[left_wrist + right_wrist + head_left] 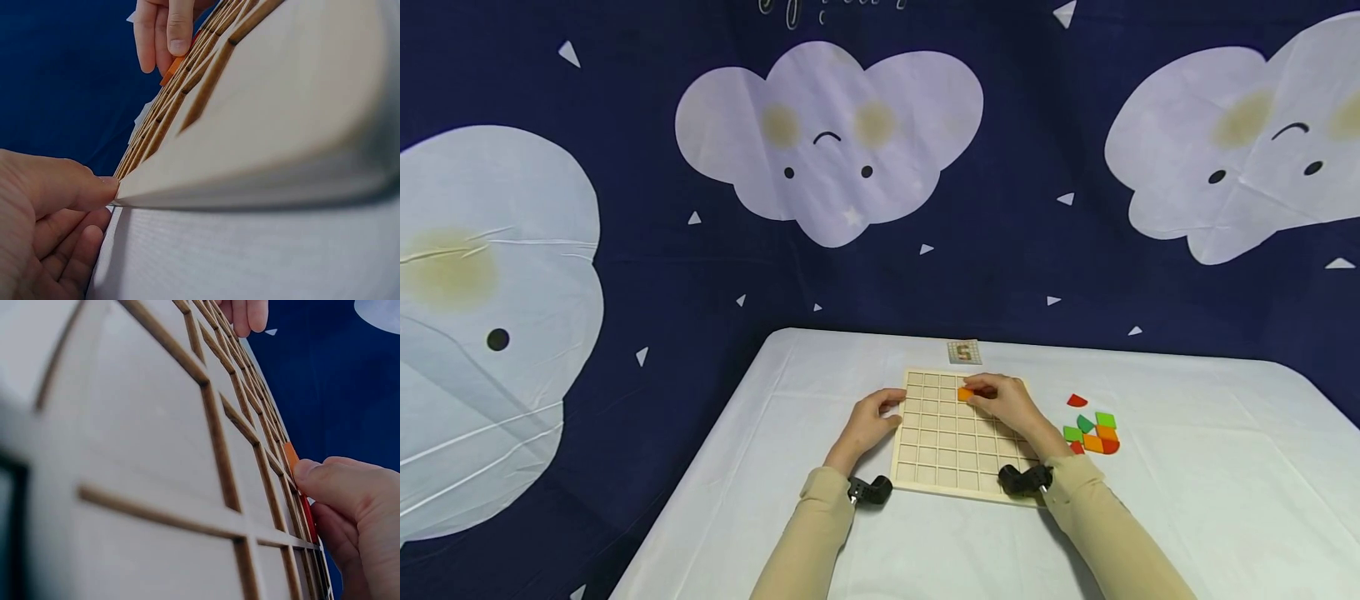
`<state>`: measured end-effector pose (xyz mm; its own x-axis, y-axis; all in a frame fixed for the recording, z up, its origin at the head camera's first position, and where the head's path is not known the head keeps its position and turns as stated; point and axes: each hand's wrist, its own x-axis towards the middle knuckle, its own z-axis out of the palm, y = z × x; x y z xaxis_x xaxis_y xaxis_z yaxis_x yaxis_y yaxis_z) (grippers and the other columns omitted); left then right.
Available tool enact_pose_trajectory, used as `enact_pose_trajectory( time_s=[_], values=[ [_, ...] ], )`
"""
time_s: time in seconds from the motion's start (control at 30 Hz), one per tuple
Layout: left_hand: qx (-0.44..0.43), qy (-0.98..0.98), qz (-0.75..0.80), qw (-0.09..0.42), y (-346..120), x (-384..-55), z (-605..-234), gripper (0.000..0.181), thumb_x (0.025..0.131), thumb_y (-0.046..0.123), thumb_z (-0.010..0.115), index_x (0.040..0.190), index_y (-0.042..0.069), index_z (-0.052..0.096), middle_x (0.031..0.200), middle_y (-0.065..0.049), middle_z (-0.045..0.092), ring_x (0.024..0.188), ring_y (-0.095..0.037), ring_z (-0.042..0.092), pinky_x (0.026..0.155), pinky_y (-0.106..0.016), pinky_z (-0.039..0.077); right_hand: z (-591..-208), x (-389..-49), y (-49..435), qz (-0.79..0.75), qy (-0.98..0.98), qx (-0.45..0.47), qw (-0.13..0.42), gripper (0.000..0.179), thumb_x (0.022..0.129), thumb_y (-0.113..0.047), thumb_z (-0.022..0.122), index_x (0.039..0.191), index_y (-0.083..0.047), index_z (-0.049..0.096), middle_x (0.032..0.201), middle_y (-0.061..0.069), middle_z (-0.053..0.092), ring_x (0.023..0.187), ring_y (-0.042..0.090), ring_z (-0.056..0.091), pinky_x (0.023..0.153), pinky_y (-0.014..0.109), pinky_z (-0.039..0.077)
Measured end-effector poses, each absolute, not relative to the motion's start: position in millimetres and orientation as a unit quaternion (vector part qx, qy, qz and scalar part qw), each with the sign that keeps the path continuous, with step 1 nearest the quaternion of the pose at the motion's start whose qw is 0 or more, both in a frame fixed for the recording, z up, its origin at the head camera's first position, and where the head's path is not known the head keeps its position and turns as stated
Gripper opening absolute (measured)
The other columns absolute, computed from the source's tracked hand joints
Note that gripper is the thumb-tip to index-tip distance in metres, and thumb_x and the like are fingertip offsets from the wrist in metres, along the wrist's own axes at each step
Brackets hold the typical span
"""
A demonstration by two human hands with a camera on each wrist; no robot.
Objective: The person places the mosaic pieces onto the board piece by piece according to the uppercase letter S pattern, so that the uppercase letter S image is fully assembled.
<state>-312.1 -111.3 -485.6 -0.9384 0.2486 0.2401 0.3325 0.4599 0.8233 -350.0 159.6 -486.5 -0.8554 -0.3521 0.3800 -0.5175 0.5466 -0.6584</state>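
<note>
Across the far side hangs a dark blue backdrop (1015, 275) of cloud faces and small triangles; the head view shows the faces, while the wrist views catch mostly plain blue. In front is the white-covered worktop (1210, 483), also seen best from the head. The wooden grid board (947, 458) lies on it, and the wrist views bring out the raised ribs and the thickness of the rim.

The right hand (1011, 406) reaches over the board from its right side, thumb and fingers bent to a narrow pinch on an orange piece. The left hand (868, 425) is loosely bent, a modest gap between thumb and forefinger, their tips against the board's left edge; its wrist view shows the other fingers curled below the thumb.

Right of the board sit loose pieces (1092, 443) in red, orange and green. A small patterned card (964, 352) lies beyond the far edge. The orange piece (965, 394) is on the grid's far part; whether it sits flush, I cannot tell. The right wrist view adds a strip of red piece (310, 519) just beside it, hidden from the head view.
</note>
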Motion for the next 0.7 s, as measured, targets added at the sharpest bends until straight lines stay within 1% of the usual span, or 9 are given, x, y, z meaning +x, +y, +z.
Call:
enact_pose_trajectory(
  time_s=[0.33,0.53,0.7],
  values=[
    [-0.172,-0.856,-0.485,0.047,-111.7,-311.7,-485.4,0.040,0.082,-0.006,0.063,0.122,-0.001,0.060,0.116,-0.012,0.063,0.107,-0.025,0.057,0.095,-0.036,0.046,-485.6,-349.8,159.5,0.394,-0.877,0.257,0.102,0.033,0.082,-0.011,0.073,0.113,-0.002,0.068,0.106,0.010,0.068,0.091,0.025,0.064,0.077,0.035,0.055],
    [-0.171,-0.857,-0.484,0.048,-111.7,-312.4,-486.1,0.040,0.083,-0.006,0.063,0.122,-0.001,0.060,0.116,-0.012,0.063,0.107,-0.025,0.057,0.095,-0.037,0.046,-486.4,-348.4,160.0,0.379,-0.882,0.256,0.114,0.033,0.082,-0.012,0.073,0.113,-0.003,0.069,0.107,0.011,0.068,0.093,0.026,0.062,0.077,0.036,0.054],
    [-0.172,-0.857,-0.484,0.049,-111.0,-311.7,-486.0,0.040,0.082,-0.006,0.063,0.121,-0.001,0.060,0.116,-0.012,0.063,0.106,-0.026,0.057,0.094,-0.037,0.046,-482.9,-347.0,159.7,0.450,-0.861,0.220,0.086,0.032,0.085,-0.012,0.070,0.115,0.000,0.067,0.108,0.012,0.067,0.094,0.027,0.064,0.077,0.033,0.055]
  ],
)
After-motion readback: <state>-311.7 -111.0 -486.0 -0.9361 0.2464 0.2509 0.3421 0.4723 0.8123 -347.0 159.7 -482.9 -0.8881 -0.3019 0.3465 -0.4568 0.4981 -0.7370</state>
